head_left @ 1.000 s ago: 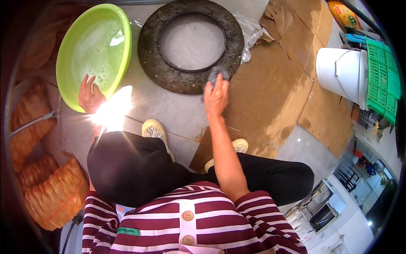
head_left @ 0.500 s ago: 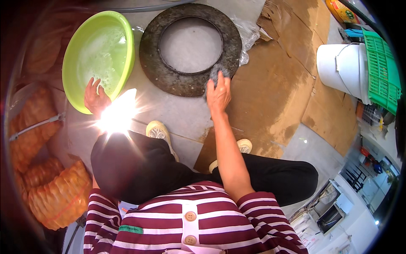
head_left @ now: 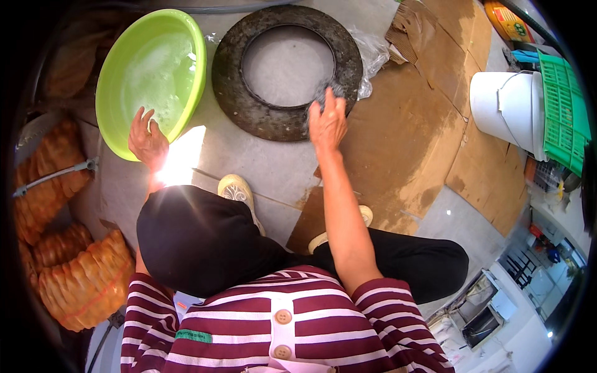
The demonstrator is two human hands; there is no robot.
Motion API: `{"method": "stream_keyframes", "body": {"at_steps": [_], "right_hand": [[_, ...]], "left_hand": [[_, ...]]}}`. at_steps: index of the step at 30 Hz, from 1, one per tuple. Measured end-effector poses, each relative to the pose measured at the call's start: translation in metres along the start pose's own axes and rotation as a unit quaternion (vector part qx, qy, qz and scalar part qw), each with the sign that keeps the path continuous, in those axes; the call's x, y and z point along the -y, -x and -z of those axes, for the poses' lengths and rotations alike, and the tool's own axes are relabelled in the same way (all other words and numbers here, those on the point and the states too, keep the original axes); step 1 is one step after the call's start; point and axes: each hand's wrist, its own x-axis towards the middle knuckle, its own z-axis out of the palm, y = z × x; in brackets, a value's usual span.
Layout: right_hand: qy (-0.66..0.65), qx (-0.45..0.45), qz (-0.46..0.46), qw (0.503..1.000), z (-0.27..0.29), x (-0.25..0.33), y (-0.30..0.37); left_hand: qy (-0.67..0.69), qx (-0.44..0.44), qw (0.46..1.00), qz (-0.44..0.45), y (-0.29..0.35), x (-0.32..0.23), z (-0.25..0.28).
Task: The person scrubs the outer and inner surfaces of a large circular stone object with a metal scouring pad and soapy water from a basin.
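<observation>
On the floor ahead lies a dark, grimy flat ring [head_left: 249, 102] with a wide round hole. My right hand [head_left: 328, 127] presses a grey, fuzzy scouring pad [head_left: 329, 91] against the ring's near right part, beside the hole's edge; the fingers partly cover the pad. To the left stands a lime-green basin [head_left: 200, 68] of sudsy water. Over its near rim is my left hand [head_left: 148, 140], with its fingers apart and nothing seen in them.
Wet, flattened cardboard [head_left: 385, 137] covers the floor to the right, with clear plastic [head_left: 372, 56] by the ring. Farther right are a white bucket [head_left: 507, 109] and a green crate [head_left: 563, 105]. Filled orange mesh sacks [head_left: 87, 280] lie at the left.
My right hand has moved the scouring pad slightly up and to the right along the ring, toward its hole. My left hand remains at the basin's rim, its fingers slightly shifted.
</observation>
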Motion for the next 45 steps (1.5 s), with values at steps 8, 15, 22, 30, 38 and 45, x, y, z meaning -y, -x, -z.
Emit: {"method": "stream_keyframes", "body": {"at_steps": [8,15,22,30,38,45], "right_hand": [[-0.016,-0.05,-0.033,0.998,0.02,-0.034,-0.049],[0.043,-0.006,0.003,0.999,-0.004,-0.018,-0.001],[-0.164,0.031,0.045,0.985,0.026,0.031,0.014],[-0.189,0.055,0.28,0.939,0.012,0.188,-0.078],[0.257,0.206,0.451,0.83,-0.083,0.299,-0.059],[0.207,0.176,0.435,0.858,-0.086,0.287,-0.063]], "left_hand": [[0.024,0.012,1.0,0.0,-0.003,-0.005,0.0],[0.0,0.019,0.999,0.039,-0.001,-0.007,0.001],[0.03,0.0,0.999,0.023,-0.001,-0.003,0.002],[-0.009,-0.032,0.996,0.087,-0.004,-0.018,0.003],[0.004,-0.033,0.992,0.125,-0.001,-0.022,0.005],[0.012,-0.028,0.992,0.124,-0.001,-0.022,0.007]]}}
